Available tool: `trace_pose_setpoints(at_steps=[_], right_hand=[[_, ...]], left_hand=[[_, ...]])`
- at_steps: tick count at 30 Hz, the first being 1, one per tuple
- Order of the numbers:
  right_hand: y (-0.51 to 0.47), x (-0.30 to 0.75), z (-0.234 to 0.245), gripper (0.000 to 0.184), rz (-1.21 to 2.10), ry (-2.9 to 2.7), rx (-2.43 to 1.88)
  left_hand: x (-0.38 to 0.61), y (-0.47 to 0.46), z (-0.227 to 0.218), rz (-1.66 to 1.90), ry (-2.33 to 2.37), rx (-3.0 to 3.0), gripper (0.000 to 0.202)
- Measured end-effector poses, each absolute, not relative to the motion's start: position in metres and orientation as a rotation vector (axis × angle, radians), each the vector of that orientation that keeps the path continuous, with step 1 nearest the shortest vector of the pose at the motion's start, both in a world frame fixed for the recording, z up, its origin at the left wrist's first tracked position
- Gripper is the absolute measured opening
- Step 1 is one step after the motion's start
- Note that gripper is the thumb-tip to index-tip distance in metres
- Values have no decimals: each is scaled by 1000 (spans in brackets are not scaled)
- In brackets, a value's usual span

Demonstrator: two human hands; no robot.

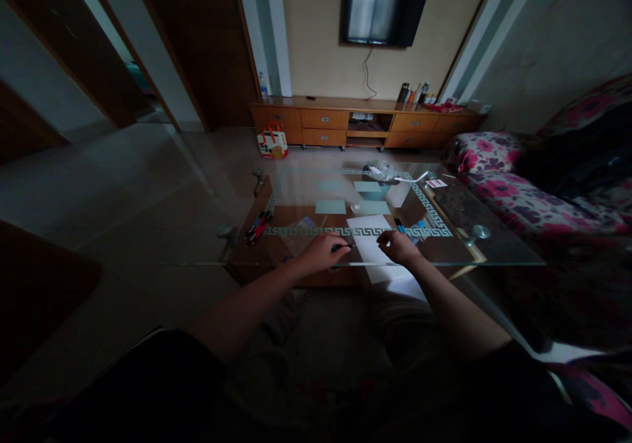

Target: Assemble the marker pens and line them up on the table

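Over the near edge of the glass table point(306, 235), my left hand point(323, 252) is closed round a dark pen point(342, 247), whose tip points right. My right hand point(399, 247) is a short way off to the right, its fingers pinched together. Whether something small sits between those fingers is too dark to tell. A white sheet of paper point(368, 223) lies between and beyond the hands. To the left is a bunch of red, black and blue pens point(259, 228). Past my right hand lie some dark and blue pens point(399, 225).
Toward the table's far side stand a teal basket point(372, 191) and crumpled clear plastic point(382, 169). A red-and-white card point(436, 183) lies at the far right. Beyond are a wooden TV cabinet point(323, 119) and a paper bag point(272, 144). A flowered sofa point(498, 189) borders the right.
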State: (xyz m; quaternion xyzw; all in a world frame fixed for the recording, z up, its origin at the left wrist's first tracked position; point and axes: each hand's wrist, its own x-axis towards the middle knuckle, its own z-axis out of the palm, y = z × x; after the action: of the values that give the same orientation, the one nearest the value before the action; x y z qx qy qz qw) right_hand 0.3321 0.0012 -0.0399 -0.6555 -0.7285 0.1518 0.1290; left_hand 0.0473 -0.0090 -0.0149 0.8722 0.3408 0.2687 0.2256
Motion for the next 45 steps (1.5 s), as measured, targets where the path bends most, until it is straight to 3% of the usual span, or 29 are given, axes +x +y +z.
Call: trace_pose_setpoints(at_steps=[9, 19, 45], right_hand=[[2, 329, -39, 15, 441, -1985, -1815], [-11, 290, -19, 33, 1018, -1663, -1213], [-21, 275, -18, 31, 1075, -1777, -1173]], left_hand=[[47, -8, -16, 729, 939, 2412, 23], [48, -7, -13, 757, 967, 2409, 24], [48, -8, -12, 725, 963, 2426, 24]])
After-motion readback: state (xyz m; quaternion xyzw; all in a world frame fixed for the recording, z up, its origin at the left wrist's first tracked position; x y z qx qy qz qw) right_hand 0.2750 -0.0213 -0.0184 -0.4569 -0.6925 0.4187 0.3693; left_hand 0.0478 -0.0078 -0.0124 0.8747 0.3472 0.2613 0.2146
